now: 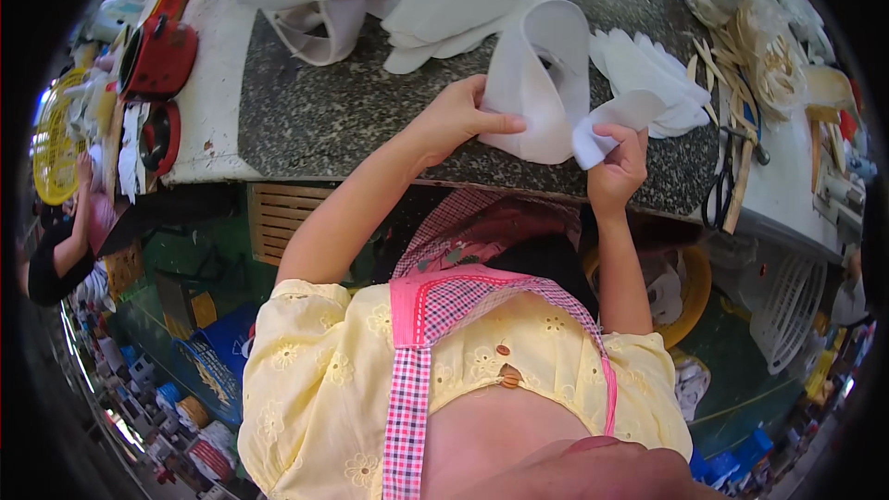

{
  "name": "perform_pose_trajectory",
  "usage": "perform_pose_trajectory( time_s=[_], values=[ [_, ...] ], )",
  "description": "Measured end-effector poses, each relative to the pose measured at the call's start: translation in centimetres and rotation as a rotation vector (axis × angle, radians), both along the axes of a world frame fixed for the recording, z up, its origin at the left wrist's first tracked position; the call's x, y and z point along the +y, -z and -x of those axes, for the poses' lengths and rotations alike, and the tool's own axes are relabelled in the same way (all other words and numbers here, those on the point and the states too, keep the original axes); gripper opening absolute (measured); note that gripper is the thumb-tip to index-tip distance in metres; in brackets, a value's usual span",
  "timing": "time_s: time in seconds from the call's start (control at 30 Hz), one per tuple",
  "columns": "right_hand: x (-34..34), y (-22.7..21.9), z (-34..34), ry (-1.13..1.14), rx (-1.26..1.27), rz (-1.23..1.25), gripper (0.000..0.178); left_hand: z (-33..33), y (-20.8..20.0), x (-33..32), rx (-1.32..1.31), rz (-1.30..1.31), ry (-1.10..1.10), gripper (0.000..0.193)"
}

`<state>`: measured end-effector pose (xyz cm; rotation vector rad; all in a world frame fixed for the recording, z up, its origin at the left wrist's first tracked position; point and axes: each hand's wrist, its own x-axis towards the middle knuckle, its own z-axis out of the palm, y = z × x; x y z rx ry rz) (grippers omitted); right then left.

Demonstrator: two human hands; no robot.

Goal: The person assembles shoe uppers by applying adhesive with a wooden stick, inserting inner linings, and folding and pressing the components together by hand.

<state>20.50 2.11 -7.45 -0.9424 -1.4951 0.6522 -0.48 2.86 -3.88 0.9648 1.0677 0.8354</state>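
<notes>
My left hand (456, 118) is closed on the lower left edge of a white looped piece of stiff sheet (551, 116), with the thumb on its face. It looks like a shoe upper and stands curled above the stone slab's front edge. My right hand (619, 168) pinches a smaller curved white strip (634, 111) beside the loop's lower right corner; fingers cover part of the strip. Just behind lie a fan of white sole-shaped pieces (463, 2) and, to the right, a stack of smaller white pieces (648, 79).
Several white loops (319, 5) lie at the back left of the speckled slab (306, 120). A red box (159, 57) stands on the left. Scissors (720, 187) and wooden sticks lie at the right. Another person's arm (79, 222) shows far left.
</notes>
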Motion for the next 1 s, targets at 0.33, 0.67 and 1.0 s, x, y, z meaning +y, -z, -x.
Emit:
perform_pose_trajectory(
  time_s=[0.33,0.67,1.0],
  values=[
    [-1.7,-1.4,-2.8,0.130,-0.298,0.039,0.017,4.1,0.1,2.4,0.025,-0.446,0.430,0.022],
    [-3.3,-2.2,-1.7,-0.125,0.430,0.424,0.016,6.9,4.5,1.8,0.261,-0.863,0.517,0.011],
    [-1.0,-3.8,3.2,-0.163,-0.552,-0.309,0.032,5.4,-0.9,2.1,0.163,-0.572,0.567,0.015]
  ],
)
